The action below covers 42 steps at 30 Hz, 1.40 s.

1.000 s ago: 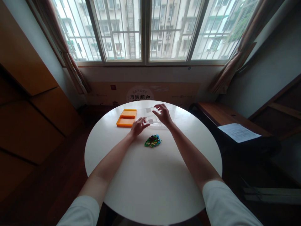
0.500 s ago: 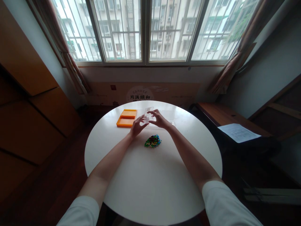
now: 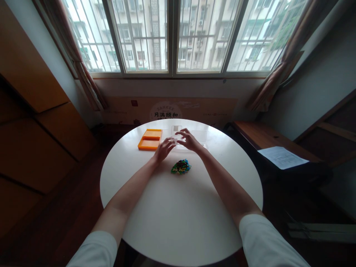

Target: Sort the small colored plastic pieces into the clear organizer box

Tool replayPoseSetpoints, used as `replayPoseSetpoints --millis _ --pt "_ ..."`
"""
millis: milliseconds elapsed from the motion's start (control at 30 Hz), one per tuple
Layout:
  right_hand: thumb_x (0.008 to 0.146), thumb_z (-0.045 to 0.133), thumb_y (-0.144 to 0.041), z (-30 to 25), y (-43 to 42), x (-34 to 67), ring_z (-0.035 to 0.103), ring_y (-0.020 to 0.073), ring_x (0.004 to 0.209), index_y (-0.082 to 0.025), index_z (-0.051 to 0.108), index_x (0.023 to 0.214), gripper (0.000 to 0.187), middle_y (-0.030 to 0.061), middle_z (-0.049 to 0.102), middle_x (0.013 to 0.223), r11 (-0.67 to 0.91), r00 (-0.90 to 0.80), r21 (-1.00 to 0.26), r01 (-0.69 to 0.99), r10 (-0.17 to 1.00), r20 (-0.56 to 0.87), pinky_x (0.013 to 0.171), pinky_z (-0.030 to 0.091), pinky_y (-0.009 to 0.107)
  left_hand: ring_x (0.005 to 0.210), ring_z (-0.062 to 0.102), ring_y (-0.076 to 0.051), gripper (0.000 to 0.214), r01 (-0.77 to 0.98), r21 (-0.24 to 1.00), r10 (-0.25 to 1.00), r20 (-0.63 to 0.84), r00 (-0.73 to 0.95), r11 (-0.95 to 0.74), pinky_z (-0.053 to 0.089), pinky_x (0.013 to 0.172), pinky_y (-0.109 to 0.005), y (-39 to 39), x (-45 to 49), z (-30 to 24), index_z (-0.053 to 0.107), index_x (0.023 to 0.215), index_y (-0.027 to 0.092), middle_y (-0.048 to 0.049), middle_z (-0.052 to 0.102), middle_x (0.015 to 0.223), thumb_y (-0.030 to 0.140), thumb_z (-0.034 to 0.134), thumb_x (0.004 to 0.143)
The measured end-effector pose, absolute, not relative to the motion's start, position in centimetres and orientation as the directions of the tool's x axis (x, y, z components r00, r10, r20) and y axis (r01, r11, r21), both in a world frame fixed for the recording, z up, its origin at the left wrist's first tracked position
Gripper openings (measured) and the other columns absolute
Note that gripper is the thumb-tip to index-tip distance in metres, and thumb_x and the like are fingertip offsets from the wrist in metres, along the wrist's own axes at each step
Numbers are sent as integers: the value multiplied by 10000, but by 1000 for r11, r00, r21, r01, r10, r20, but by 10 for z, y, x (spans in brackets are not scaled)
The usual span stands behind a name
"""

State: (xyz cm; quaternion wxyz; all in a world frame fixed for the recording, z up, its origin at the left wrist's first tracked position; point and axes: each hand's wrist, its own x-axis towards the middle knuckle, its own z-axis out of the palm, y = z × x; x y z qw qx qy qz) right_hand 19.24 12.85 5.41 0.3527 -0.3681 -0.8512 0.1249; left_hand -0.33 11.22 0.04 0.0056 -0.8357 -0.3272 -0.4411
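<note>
Both my hands meet at the far middle of a round white table (image 3: 180,222). My left hand (image 3: 164,148) and my right hand (image 3: 188,141) each pinch an edge of a small clear plastic box (image 3: 176,130) held low over the tabletop. Its outline is hard to make out against the white. Just in front of my hands, a small pile of coloured pieces (image 3: 181,166) in green, blue, yellow and dark tones lies on the table. An orange tray (image 3: 149,140) sits to the left of my left hand.
Another clear plastic container (image 3: 199,135) lies right of my right hand. Beyond the table are a barred window (image 3: 172,35) and a cardboard panel with printing. A dark side table with a paper sheet (image 3: 282,156) stands to the right, wooden cabinets to the left.
My right hand moved left from the clear container, and both hands took up the small clear box. It was tilted up half a second ago and now sits lower and flatter.
</note>
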Motion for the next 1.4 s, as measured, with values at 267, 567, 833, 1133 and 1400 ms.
replayPoseSetpoints --millis 267,567,833,1133,1400 --pt "814 569 -202 57 127 192 585 115 674 -201 592 925 113 31 547 936 631 -407 -423 651 760 507 675 469 290 834 611 -150 190 597 74 445 740 504 -799 516 695 -278 114 -1 -3 572 1012 206 -82 545 1178 292 440 906" --pt "805 594 -220 62 118 190 572 141 720 -253 526 1122 326 17 589 903 614 -414 -298 731 745 522 648 404 260 795 605 -145 218 620 48 465 707 532 -783 512 696 -289 111 -2 -1 596 1004 217 -76 549 1189 309 421 911" --pt "855 549 -293 61 121 189 532 208 859 -294 586 1165 313 63 587 943 589 -429 -175 789 732 529 767 366 332 829 618 -171 235 601 114 488 710 508 -791 524 719 -325 110 0 1 582 1040 216 -91 544 1209 331 422 912" --pt "865 531 -286 63 120 188 491 227 867 -293 646 1102 263 74 617 945 606 -476 -105 789 709 520 767 331 355 1001 596 -213 293 585 82 443 739 507 -807 524 818 -364 110 -1 1 513 1158 211 -102 538 1217 342 422 913" --pt "884 484 -352 87 130 252 505 233 880 -266 676 1048 267 79 622 940 472 -296 -131 872 722 625 765 305 360 844 618 -148 415 609 126 488 730 478 -783 513 743 -305 101 1 6 332 1322 213 -98 552 1174 333 370 927"
